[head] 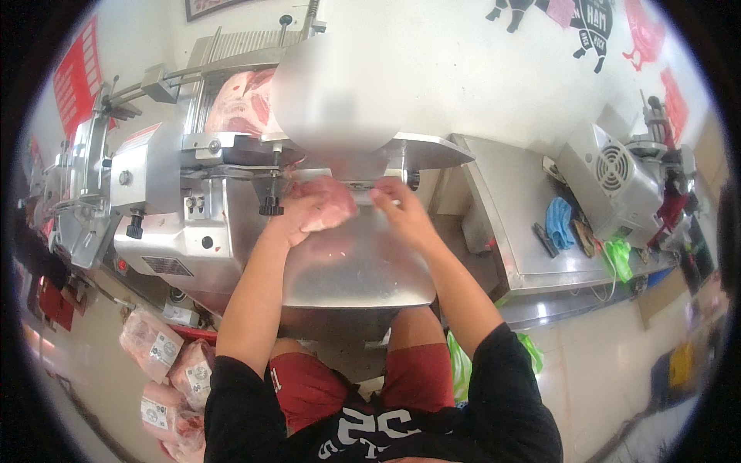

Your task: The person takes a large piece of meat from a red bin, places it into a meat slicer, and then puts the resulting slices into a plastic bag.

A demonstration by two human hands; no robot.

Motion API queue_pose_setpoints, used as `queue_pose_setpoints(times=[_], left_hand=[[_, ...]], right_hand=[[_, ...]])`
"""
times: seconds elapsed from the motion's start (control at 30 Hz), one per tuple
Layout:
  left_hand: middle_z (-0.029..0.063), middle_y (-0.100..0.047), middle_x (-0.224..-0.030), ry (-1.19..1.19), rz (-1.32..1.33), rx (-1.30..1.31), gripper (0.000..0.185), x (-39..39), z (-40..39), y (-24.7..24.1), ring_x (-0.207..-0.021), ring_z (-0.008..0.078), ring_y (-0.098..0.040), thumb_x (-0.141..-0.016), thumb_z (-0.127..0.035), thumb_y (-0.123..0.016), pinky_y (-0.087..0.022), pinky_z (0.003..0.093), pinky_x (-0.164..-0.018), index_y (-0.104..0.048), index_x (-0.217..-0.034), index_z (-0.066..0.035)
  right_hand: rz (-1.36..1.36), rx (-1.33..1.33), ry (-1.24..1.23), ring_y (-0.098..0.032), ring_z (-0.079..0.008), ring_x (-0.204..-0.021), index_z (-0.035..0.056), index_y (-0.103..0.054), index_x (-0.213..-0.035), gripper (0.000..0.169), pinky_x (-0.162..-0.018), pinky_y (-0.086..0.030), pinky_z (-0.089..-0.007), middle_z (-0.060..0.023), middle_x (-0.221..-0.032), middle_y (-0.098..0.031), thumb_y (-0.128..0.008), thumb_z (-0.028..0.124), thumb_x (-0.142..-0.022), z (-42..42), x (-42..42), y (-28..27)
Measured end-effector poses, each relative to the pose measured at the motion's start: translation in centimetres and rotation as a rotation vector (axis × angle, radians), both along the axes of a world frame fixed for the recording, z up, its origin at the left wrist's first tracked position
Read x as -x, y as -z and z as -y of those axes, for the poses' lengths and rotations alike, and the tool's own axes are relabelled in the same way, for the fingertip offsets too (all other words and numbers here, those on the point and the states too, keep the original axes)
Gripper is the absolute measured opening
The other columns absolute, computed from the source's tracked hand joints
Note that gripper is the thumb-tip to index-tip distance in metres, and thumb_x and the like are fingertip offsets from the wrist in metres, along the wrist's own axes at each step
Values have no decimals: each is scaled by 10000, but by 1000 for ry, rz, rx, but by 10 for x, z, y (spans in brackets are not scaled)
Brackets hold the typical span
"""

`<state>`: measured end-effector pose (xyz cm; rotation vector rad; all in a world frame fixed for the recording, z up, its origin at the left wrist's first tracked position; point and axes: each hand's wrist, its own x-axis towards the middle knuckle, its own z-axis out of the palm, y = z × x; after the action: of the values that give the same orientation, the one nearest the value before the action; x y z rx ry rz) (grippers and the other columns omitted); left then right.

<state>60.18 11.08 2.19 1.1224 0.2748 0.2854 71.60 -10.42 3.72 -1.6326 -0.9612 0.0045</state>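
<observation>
My left hand point(296, 223) holds a folded bunch of raw, pinkish sliced meat point(327, 202) over the steel tray point(359, 278) of a meat slicer point(173, 231). To its right, my right hand point(399, 205) is raised near the machine's front, its thumb and fingers close together by a small pale thing; whether it grips that thing is unclear. Behind the guard, a large block of raw meat point(243, 104) lies on the slicer's carriage. A blurred patch covers the middle of the machine behind my hands. Small white scraps dot the tray.
On the right, a steel table point(521, 243) bears a blue cloth-like item point(560, 223), dark tools and a grey vented machine point(613, 173). Wrapped meat packs point(151, 341) are piled at the lower left. A black adjusting knob point(271, 205) juts out beside my left hand.
</observation>
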Motion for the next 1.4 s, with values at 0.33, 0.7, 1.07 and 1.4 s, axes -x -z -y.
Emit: queue_pose_setpoints(times=[0.33, 0.7, 1.07, 1.4], left_hand=[[56, -680, -1025, -81, -179, -992, 300, -1, 4, -2, -929, 162, -638, -890, -164, -715, -518, 290, -813, -654, -1154, -34], [163, -660, -1015, -157, 416, 554, 194, 5, -30, -29, -951, 274, -652, -959, -54, -588, -619, 343, -851, -613, -1061, 109], [82, -623, -1039, -15, 290, 535, 256, 15, -53, 3, -910, 204, -622, -985, -132, -614, -574, 273, -647, -648, -1215, -25], [108, -668, -1163, 35, 102, -225, 335, -4, 38, -8, -1039, 217, -661, -879, -102, -729, -554, 356, -919, -655, -1198, -32]], right_hand=[[231, 421, 160, -686, -366, -892, 30, -614, -1191, 327, -798, -548, -455, -202, -1006, -695, -661, 204, -918, -8, -4, 20], [806, 642, -140, -369, -332, -1440, 127, -401, -1525, 653, -1197, -232, -554, -109, -1541, -429, -446, 526, -1010, -6, 35, 28], [643, 569, -239, -452, -329, -1372, 112, -391, -1532, 648, -1165, -284, -538, -133, -1466, -503, -484, 487, -1013, -11, 26, 23], [-87, 68, -39, -702, -329, -926, 19, -558, -1305, 435, -792, -538, -393, -218, -1072, -688, -638, 289, -974, -12, 23, 5]])
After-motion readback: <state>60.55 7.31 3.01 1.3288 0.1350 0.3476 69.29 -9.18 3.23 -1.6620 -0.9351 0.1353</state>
